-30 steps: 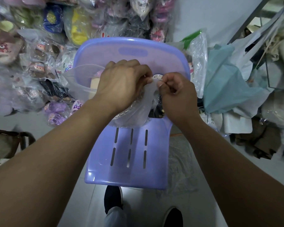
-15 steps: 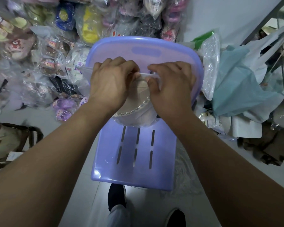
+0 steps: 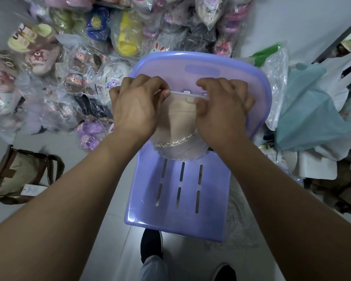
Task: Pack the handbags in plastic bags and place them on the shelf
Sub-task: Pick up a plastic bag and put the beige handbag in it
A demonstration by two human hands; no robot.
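Observation:
A beige handbag [image 3: 180, 120] with a pale chain strap sits inside a clear plastic zip bag [image 3: 182, 94], standing on the seat of a purple plastic chair [image 3: 178, 191]. My left hand [image 3: 136, 106] pinches the left end of the bag's top strip. Just to its right, my right hand [image 3: 223, 106] pinches the right part of the same strip, near the small slider. The sides of the handbag are hidden behind both hands.
A heap of bagged slippers and bags [image 3: 73, 63] fills the floor at the back left. A brown canvas bag [image 3: 18, 175] lies on the floor at left. Teal and white plastic bags [image 3: 306, 114] pile up at right. My feet [image 3: 152, 246] stand below the chair.
My hands have spread apart along the top strip of the plastic bag, the right one moving rightward. The bag's mouth now looks flat and stretched between them.

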